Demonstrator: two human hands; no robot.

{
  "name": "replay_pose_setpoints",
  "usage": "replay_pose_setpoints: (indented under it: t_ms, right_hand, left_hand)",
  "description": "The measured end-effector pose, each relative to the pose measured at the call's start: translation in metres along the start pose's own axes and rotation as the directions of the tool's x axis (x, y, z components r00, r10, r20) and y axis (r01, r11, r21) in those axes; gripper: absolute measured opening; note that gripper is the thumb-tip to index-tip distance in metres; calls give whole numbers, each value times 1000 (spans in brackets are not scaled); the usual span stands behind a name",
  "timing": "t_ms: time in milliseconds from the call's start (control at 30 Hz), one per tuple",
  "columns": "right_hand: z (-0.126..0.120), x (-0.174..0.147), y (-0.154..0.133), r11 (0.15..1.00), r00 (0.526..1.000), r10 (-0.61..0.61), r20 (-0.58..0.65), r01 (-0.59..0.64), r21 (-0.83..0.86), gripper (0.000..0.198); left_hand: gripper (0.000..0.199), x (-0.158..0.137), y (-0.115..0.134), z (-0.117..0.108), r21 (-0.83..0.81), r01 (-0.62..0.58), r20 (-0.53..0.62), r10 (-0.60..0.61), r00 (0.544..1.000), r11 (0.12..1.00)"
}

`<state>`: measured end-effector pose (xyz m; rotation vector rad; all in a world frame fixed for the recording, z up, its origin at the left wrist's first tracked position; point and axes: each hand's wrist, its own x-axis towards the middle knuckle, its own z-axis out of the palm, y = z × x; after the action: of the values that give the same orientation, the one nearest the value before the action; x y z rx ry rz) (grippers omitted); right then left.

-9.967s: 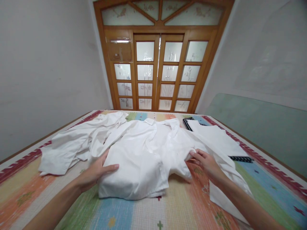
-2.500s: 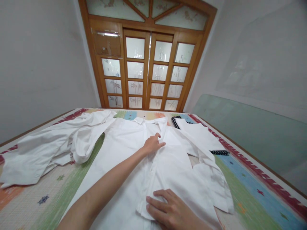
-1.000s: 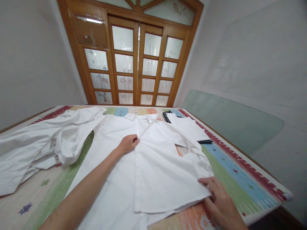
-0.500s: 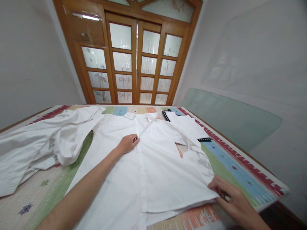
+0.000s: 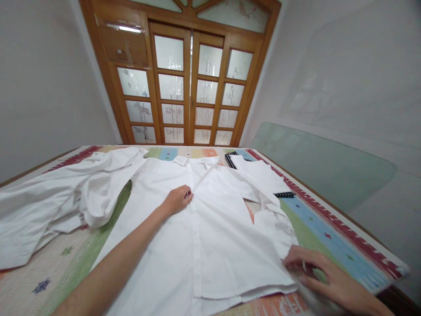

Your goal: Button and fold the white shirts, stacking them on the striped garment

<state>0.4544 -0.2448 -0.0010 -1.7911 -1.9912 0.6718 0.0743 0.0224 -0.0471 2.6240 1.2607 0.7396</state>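
A white button-up shirt (image 5: 223, 245) lies spread out in front of me, its collar at the far end and its front hem towards me. My left hand (image 5: 179, 198) is closed on the button placket in the shirt's upper middle, pinching the cloth. By the lower right side edge, my right hand (image 5: 317, 272) is somewhat blurred, fingers curved and a gap between thumb and fingers. Its fingertips are at the cloth's edge, with the hem corner lying just below them. One sleeve stretches over the left side of the table, rumpled.
A patterned, striped cloth (image 5: 329, 232) covers the table. Folded white fabric (image 5: 263, 173) with black patterned cloth (image 5: 284, 194) under it lies at the far right. A pale green panel (image 5: 325, 162) leans at the right wall, and wooden glazed doors (image 5: 190, 87) stand beyond.
The shirt's right hem corner has slipped from my right hand's pinch and dropped flatter towards me. My left hand stays on the placket. The view has shifted slightly.
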Motion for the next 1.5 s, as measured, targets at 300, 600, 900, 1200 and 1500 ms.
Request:
replay_pose_setpoints:
  t_ms: [300, 600, 900, 1200, 1500]
  right_hand:
    - [-10, 82, 45, 941, 854, 230, -466, -317, -116, 54]
    - [-46, 121, 13, 944, 904, 261, -337, -167, 285, 43]
    - [-174, 170, 32, 873, 801, 388, -457, -478, -96, 21]
    - [-135, 198, 49, 823, 921, 264, -286, -370, -432, 17]
    - [-28, 301, -54, 980, 961, 117, -253, -153, -130, 29]
  left_hand:
    - [16, -2, 4, -2, -10, 4, 9, -4, 1000, 1000]
    - [16, -1, 5, -2, 20, 23, 28, -24, 999, 1000]
    - [13, -1, 5, -1, 24, 20, 39, -21, 999, 1000]
    - [14, -1, 6, -2, 6, 8, 45, -9, 999, 1000]
    - [16, -3, 6, 0, 16, 11, 34, -11, 999, 1000]
